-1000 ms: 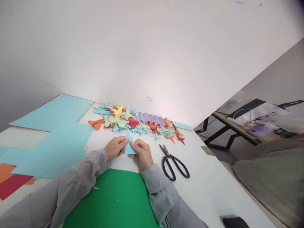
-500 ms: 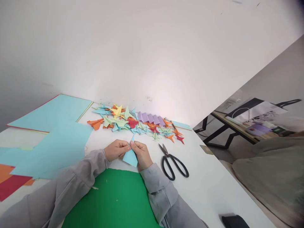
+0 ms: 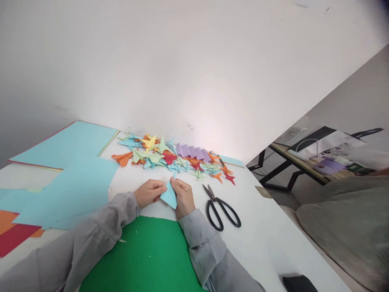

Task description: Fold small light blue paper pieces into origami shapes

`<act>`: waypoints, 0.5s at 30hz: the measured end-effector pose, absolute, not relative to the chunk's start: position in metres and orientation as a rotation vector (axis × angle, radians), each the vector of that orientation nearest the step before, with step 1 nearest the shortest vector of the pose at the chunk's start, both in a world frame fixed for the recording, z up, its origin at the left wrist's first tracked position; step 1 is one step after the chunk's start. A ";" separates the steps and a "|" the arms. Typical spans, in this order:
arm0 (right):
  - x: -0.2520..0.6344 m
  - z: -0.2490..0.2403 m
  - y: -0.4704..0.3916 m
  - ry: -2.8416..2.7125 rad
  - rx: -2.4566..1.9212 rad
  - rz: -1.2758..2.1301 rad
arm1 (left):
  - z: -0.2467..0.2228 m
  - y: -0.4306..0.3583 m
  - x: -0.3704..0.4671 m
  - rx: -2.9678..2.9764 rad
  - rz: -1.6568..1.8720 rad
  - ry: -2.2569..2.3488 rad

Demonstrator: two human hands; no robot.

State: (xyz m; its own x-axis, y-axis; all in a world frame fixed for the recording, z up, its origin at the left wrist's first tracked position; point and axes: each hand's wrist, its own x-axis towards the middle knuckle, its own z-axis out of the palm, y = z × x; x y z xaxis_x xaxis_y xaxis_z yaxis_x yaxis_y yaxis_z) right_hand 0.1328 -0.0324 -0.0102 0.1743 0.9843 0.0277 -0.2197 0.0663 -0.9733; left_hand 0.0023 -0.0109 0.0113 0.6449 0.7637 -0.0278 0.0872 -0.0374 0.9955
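Holding a small light-blue folded paper (image 3: 169, 198) just below the middle of the frame, a touch left of centre. Aiming its narrow tip up toward the top of the frame with a slight lean to the right, and showing the wide end toward the bottom. So, running the long axis mostly up and down, just a bit slanted. Clamping the right side between the thumb and curled fingers of the right hand (image 3: 184, 197). Resting the left hand (image 3: 149, 193) at the left edge of the paper, thumb and fingers bunched together; can't tell about an actual pinch from this angle, tbh.

Got black-handled scissors (image 3: 216, 200) lying on the white table (image 3: 258, 227) right of centre, blades slightly apart and pointing to the upper left. Also got a whole heap of plane-like paper pieces (image 3: 152, 157) across the middle of the frame, up against the wall (image 3: 194, 73), in orange, yellow, green, blue and red, with a purple pleated piece (image 3: 193, 152) among them. Seeing big light-blue sheets (image 3: 79, 190) on the left, a red sheet (image 3: 21, 238) at lower left, and a green sheet (image 3: 142, 255) at bottom centre.
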 end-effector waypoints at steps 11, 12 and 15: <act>0.132 -0.010 -0.029 -0.794 -1.053 1.128 | 0.012 -0.012 0.003 1.543 0.637 0.719; 0.132 -0.010 -0.029 -0.788 -1.052 1.128 | 0.012 -0.012 0.003 1.546 0.644 0.718; 0.132 -0.011 -0.029 -0.775 -1.053 1.124 | 0.010 -0.012 0.005 1.577 0.668 0.734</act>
